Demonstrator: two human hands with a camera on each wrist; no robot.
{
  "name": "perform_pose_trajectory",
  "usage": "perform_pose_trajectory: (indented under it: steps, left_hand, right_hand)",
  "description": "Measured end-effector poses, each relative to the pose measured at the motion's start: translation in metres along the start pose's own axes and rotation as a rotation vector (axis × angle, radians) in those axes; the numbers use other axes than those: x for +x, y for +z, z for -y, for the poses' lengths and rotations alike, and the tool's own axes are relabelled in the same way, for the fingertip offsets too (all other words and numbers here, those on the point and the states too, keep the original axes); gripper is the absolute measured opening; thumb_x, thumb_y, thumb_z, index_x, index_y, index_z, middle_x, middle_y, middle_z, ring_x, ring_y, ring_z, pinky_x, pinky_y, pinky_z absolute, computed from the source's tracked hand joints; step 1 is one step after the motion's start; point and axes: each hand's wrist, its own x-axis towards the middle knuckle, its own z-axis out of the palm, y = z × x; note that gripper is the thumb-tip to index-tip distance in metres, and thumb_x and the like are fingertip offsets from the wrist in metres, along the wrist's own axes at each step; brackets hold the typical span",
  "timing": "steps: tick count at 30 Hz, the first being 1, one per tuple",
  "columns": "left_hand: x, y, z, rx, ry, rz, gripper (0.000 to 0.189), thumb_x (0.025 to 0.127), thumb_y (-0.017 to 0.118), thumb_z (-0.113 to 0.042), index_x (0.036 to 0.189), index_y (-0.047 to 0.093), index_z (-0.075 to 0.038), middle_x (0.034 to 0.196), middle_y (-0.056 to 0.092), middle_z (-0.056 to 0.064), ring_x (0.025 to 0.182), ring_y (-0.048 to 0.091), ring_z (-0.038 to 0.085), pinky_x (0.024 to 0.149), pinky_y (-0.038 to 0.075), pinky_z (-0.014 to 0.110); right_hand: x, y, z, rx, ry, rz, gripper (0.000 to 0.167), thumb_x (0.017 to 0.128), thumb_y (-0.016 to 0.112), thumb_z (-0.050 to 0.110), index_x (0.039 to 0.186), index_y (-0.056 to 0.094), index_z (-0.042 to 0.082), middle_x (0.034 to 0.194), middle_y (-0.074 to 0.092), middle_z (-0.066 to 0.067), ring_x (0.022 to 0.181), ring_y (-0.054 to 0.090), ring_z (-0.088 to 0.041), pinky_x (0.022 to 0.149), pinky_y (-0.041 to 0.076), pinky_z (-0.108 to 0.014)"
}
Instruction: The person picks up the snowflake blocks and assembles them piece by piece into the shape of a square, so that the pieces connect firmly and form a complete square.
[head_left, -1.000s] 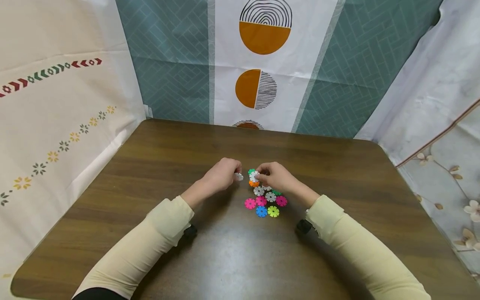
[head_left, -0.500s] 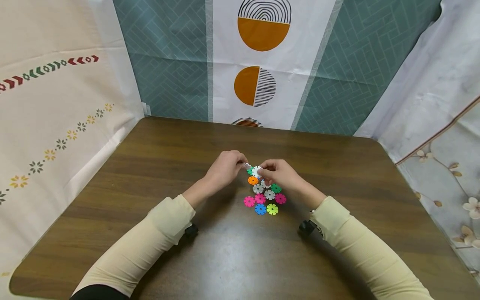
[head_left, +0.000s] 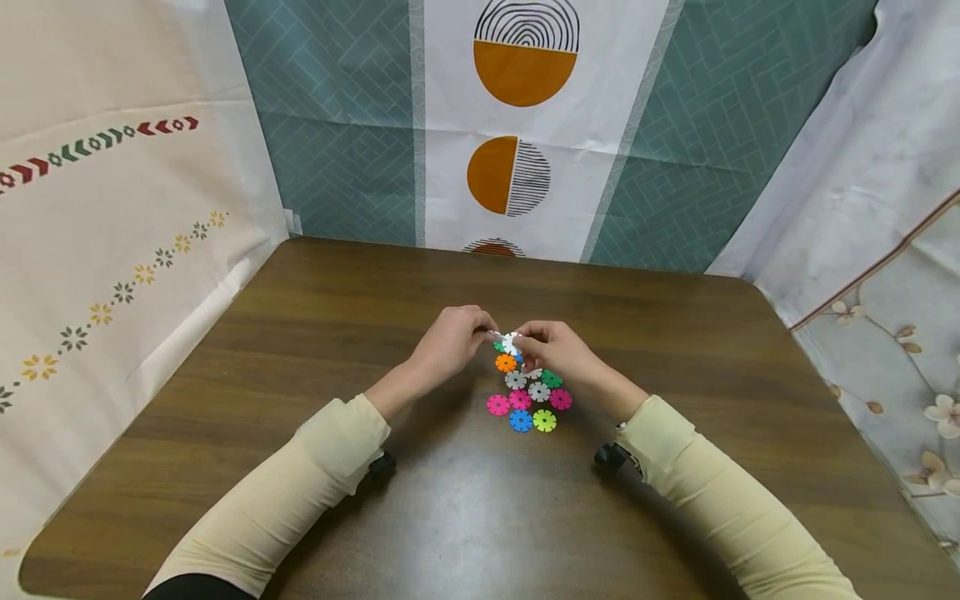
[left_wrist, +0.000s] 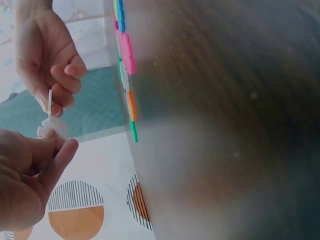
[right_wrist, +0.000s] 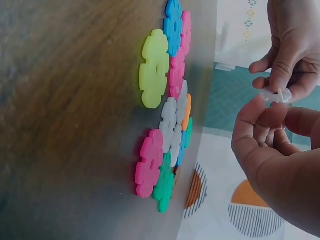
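My left hand point(head_left: 453, 340) pinches a white notched plastic disc point(left_wrist: 53, 130) between thumb and fingers. Facing it, my right hand point(head_left: 561, 350) pinches a second white notched disc point(head_left: 512, 343). Both discs are raised off the table; in the left wrist view they meet roughly at right angles, edge to edge. Whether their slots are engaged, I cannot tell. Fingertips partly cover both discs in the right wrist view. Below the hands lie loose discs, among them an orange disc point(head_left: 506, 362), a green disc point(head_left: 551, 379) and a yellow-green disc point(right_wrist: 155, 69).
Pink discs point(head_left: 498, 405), a blue disc point(head_left: 521, 421) and white discs point(head_left: 539, 392) lie flat in a cluster on the brown wooden table point(head_left: 360, 283). Patterned cloths point(head_left: 345, 125) hang behind and beside it.
My left hand has moved right and slightly away with its white disc, up to the disc in my right hand. The right hand has barely shifted. The loose discs stay put.
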Motion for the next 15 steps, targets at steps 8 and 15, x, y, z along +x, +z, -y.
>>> perform_pose_trajectory:
  steps: [8, 15]
  left_hand:
    - [-0.0036, 0.002, -0.0035, 0.035, 0.033, -0.008, 0.007, 0.089, 0.076, -0.006, 0.095, 0.078, -0.003, 0.089, 0.071, 0.004, 0.081, 0.066, 0.017, 0.076, 0.056, 0.026]
    - [-0.0061, 0.0015, -0.0083, 0.109, 0.081, -0.04, 0.003, 0.088, 0.077, -0.002, 0.09, 0.077, -0.004, 0.087, 0.07, 0.003, 0.079, 0.067, 0.016, 0.075, 0.057, 0.027]
  right_hand:
    - [-0.0016, 0.0011, -0.0019, 0.015, 0.001, 0.022, 0.02, 0.105, 0.056, 0.013, 0.108, 0.062, -0.006, 0.075, 0.051, -0.009, 0.076, 0.056, -0.038, 0.083, 0.057, -0.048]
    - [-0.0044, 0.0006, 0.0027, 0.036, 0.045, 0.046, 0.019, 0.106, 0.054, 0.009, 0.102, 0.058, -0.009, 0.074, 0.048, -0.009, 0.067, 0.057, -0.027, 0.082, 0.059, -0.045]
